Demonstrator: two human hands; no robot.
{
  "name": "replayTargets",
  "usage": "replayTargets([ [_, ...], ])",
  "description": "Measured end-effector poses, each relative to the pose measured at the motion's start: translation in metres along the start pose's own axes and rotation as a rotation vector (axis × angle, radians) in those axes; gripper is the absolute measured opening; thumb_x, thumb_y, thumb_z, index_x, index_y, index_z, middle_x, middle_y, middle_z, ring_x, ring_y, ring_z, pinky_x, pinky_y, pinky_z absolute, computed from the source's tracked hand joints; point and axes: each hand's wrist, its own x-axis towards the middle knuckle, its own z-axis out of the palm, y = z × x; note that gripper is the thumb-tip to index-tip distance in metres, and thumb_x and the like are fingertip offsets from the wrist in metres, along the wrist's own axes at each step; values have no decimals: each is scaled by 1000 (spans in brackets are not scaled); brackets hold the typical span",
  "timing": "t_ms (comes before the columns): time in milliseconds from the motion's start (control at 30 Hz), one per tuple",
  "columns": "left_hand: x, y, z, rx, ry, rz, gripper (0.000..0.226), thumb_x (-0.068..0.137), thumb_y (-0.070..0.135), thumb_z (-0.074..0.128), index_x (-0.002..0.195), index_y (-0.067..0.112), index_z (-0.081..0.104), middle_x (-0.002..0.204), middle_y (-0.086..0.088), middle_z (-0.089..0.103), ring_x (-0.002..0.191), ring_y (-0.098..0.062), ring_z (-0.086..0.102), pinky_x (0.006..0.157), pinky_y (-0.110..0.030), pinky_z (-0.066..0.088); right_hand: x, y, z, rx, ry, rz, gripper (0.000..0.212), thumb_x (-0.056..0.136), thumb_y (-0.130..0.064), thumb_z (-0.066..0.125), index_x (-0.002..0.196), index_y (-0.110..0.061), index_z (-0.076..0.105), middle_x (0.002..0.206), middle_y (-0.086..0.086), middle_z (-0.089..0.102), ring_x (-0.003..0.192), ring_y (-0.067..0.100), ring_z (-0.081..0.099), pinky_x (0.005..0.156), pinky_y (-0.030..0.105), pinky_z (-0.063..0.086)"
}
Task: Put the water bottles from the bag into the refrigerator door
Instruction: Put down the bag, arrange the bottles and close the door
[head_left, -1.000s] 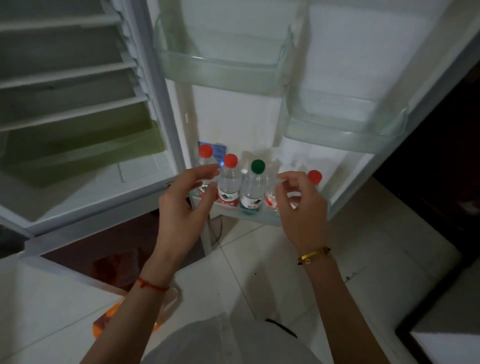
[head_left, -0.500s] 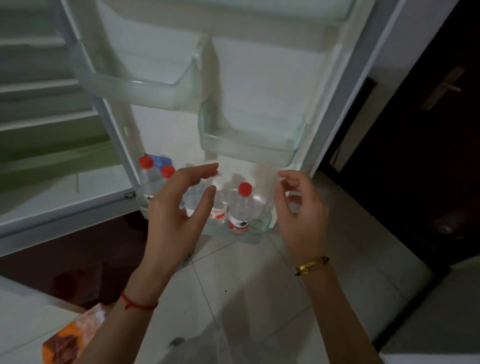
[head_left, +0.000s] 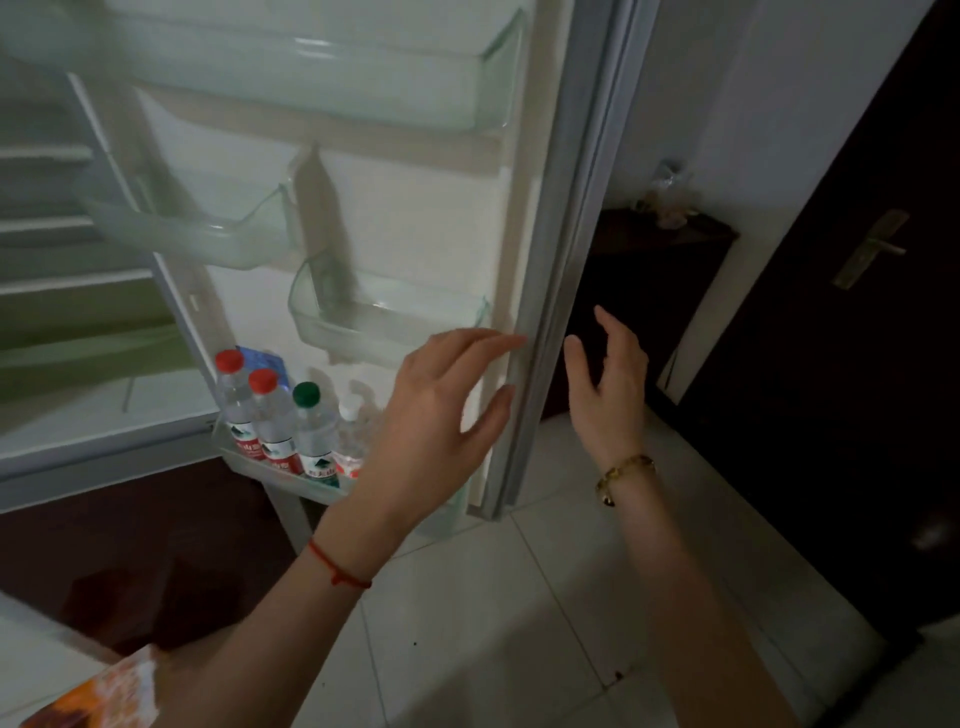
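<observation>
Both hands, left (head_left: 441, 415) and right (head_left: 608, 387), are hanging open and empty beside the door (head_left: 566, 249) edge. Bottles (head_left: 291, 421) are sitting in its bottom shelf, so closing the door probably comes next.

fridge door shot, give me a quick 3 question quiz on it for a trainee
1. True or false: the left hand is holding a bottle.
2. Multiple choice: the bottles stand in which door shelf? A) top B) middle C) bottom
3. Fill in: the cap between the red caps and the white cap is ____.

Key:
1. False; both it and the right hand are open and empty, either side of the fridge door edge.
2. C, the bottom shelf; the middle shelf holds nothing.
3. Green; see the green cap.
</observation>
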Motion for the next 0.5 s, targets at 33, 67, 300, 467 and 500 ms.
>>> replayTargets([
  [33,3,2,7,54,-13,11,39,92,24,56,130,18,57,126,3,59,121,-15,53,101,-37,44,8,3,0,-8,-40,16,55,99,-41,42,149,-20,30,153,-4,32,143,12,21,115,25,20],
  [67,5,4,13,107,-28,22,40,92,26,56,131,19,57,127,3,58,123,-15,51,102,-37,43,15,6,1,-20,-72,23,59,99,-45,38,151,-20,25,156,-4,28,146,12,17,115,24,15],
  [300,12,11,36,318,-95,40,51,93,27,53,142,15,45,146,-3,46,141,-21,37,116,-42,31,41,13,20,63,-196,45,67,98,-59,17,153,-21,18,159,-1,23,150,16,13,123,45,15],
  [467,8,17,39,361,-104,20,54,94,27,53,145,14,40,149,-4,43,144,-21,32,118,-43,29,38,13,21,155,-136,32,82,86,-77,14,131,-16,45,127,8,56,123,29,51,103,54,43],
  [500,7,19,40,357,-99,20,54,94,26,53,145,13,41,148,-5,44,143,-22,33,118,-43,29,36,13,20,149,-132,30,84,85,-77,13,129,-13,45,122,11,58,119,30,53,100,55,44],
])
